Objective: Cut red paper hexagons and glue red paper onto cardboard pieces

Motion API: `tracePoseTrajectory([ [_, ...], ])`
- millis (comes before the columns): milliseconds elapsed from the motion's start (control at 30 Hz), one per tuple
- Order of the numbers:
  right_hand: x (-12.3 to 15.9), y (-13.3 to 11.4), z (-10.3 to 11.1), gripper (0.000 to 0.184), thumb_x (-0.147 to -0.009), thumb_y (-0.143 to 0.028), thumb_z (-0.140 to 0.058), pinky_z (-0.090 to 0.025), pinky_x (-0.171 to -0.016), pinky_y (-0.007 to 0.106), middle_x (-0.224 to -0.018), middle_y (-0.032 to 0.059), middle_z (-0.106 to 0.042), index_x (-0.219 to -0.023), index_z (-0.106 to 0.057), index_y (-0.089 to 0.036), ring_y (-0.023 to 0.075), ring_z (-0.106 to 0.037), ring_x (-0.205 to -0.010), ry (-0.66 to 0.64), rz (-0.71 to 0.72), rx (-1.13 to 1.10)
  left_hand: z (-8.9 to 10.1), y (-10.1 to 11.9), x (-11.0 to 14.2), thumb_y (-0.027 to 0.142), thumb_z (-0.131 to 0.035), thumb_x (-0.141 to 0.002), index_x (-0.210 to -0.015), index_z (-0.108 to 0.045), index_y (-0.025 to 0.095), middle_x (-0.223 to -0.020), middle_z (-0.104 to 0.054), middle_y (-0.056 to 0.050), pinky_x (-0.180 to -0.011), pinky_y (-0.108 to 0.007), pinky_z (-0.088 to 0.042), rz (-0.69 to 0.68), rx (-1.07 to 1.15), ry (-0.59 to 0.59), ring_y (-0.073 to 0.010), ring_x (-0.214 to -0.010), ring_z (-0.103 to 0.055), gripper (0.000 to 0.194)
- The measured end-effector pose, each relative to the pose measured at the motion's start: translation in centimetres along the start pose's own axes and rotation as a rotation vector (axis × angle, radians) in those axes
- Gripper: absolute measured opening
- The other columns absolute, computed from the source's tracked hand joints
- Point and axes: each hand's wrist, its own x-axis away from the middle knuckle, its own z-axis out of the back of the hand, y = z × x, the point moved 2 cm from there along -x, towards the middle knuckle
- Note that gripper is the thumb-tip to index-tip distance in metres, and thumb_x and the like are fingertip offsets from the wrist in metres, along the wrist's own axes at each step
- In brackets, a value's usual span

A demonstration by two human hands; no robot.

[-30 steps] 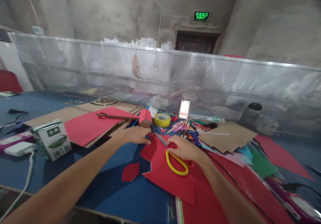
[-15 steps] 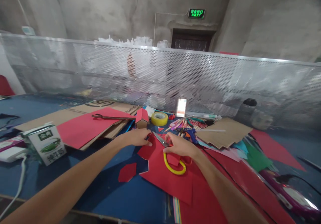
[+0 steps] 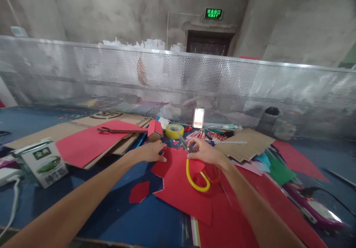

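Observation:
My right hand (image 3: 205,152) grips a pair of scissors (image 3: 198,187) with a yellow handle loop and a red one. Their metal blades point up and left, above the far edge of a large cut sheet of red paper (image 3: 183,199). At that sheet's upper left edge is my left hand (image 3: 152,151), thumb and fingers closed on the paper. A small red paper offcut (image 3: 139,192) lies on the blue table, left of the sheet. Just beyond my left hand stands a little cardboard house with a red roof (image 3: 155,129).
Yellow tape (image 3: 174,131) sits behind the hands. Red paper and a brown stick lie on cardboard (image 3: 83,122) at left, near a milk carton (image 3: 44,162). Brown card (image 3: 247,144), coloured sheets and a purple device (image 3: 314,207) are at right. A perforated metal screen (image 3: 111,73) borders the table.
My right hand has drawn the scissors a little to the right and lifted the blades off the red paper. My left hand stays at the sheet's edge. The view has shifted slightly.

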Motion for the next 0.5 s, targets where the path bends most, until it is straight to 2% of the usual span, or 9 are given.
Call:
tracePoseTrajectory([
  [133,0.9,0.5,4.4,0.038,-0.068,-0.033,-0.079,-0.044,-0.065,0.026,-0.082,-0.0023,-0.064,-0.095,-0.055,-0.022,0.0160,-0.060,-0.073,0.146,0.049,0.050,-0.8,-0.4,-0.5,0.048,-0.072,-0.085,-0.143,-0.054,0.016,-0.149,-0.055,-0.021,-0.108,-0.042,-0.041,-0.073,0.064,0.000,-0.0356,-0.132,-0.056,0.069],
  [200,1.5,1.5,6.3,0.038,-0.071,-0.033,-0.076,-0.043,-0.061,0.025,-0.074,-0.0047,-0.061,-0.100,-0.054,-0.022,0.0155,-0.060,-0.066,0.172,-0.012,0.078,-1.1,-0.6,-0.7,0.051,-0.072,-0.084,-0.145,-0.052,0.018,-0.151,-0.054,-0.019,-0.109,-0.042,-0.040,-0.099,0.111,0.005,-0.0349,-0.133,-0.054,0.072],
  [333,2.3,3.6,8.5,0.037,-0.070,-0.026,-0.071,-0.041,-0.052,0.024,-0.062,-0.0077,-0.056,-0.102,-0.054,-0.022,0.0142,-0.056,-0.052,0.197,-0.121,0.051,-1.6,-0.9,-1.3,0.051,-0.077,-0.078,-0.146,-0.052,0.019,-0.137,-0.061,-0.015,-0.091,-0.036,-0.050,-0.098,0.195,0.030,-0.0299,-0.110,-0.064,0.079],
  [500,2.5,4.8,8.9,0.029,-0.074,-0.021,-0.066,-0.039,-0.051,0.023,-0.060,-0.0067,-0.056,-0.101,-0.056,-0.020,0.0141,-0.054,-0.052,0.147,-0.205,0.185,-2.0,-1.2,-1.7,0.051,-0.076,-0.078,-0.142,-0.054,0.018,-0.126,-0.060,-0.014,-0.077,-0.034,-0.053,-0.042,0.239,0.086,-0.0239,-0.090,-0.066,0.075],
])
